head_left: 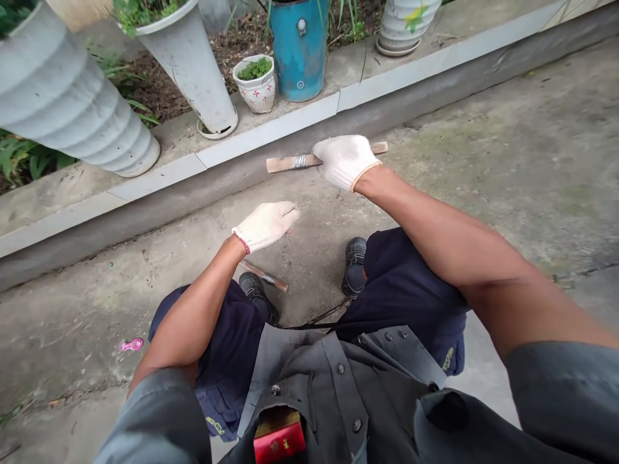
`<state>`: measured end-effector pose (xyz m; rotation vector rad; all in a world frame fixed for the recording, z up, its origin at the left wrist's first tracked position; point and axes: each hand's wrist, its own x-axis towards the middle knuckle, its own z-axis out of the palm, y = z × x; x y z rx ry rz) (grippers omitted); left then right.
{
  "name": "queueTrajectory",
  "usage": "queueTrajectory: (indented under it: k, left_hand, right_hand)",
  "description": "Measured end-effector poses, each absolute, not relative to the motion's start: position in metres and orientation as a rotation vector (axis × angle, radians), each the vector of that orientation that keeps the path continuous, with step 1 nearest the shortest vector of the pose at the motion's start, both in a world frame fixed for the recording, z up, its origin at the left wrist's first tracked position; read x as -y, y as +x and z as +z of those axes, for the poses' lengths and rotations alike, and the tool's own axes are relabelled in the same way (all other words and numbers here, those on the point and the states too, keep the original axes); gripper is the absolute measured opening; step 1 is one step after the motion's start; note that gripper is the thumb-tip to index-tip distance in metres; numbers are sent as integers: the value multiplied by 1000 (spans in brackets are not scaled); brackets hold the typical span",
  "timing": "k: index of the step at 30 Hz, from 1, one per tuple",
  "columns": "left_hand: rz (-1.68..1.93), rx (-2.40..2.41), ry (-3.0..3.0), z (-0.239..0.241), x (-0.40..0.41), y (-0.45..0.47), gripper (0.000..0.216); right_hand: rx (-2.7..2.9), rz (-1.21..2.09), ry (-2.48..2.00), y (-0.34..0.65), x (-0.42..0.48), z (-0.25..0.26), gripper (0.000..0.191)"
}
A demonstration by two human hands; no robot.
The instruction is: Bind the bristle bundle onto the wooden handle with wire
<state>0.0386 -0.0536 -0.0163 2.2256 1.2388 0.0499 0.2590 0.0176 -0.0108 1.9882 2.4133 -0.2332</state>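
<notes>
My right hand [344, 160], in a white knit glove, is closed around a flat wooden stick [280, 165]. Silvery wire [300, 161] is wound about the stick left of my fist, and the stick's far end shows past the hand. My left hand [269, 224], gloved too, is lower and to the left with its fingers pinched together. A short thin strand, seemingly wire [296, 205], pokes up at those fingertips. Any run of it between the hands is too fine to see. A second wooden stick [265, 276] lies on the ground by my left shoe.
A low concrete ledge [271, 143] runs across ahead, bearing a small white flowerpot [258, 93], a blue metal container [298, 55] and tall white planters [200, 71]. A pink object [131, 345] lies on the concrete at left. My shoes [355, 264] flank the work spot.
</notes>
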Motion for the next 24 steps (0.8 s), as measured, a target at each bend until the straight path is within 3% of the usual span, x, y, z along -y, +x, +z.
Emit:
queueTrajectory:
  k: [6,13,16,24]
  left_hand:
    - [183,-1308,2254,-8,49,29,33]
    - [258,-1305,2198,-25,32,16,31]
    - [263,-1277,2145,-32,36,21,34]
    - [198,-1094,2130,-25,59,44,37]
  right_hand:
    - [-2295,-237,1603,252,-4,-23,29]
    - [-2444,-628,974,258,30,4,32]
    - [-2518,-614,1260,263,26,23,43]
    - [-2450,-75,1997,274,5,27,57]
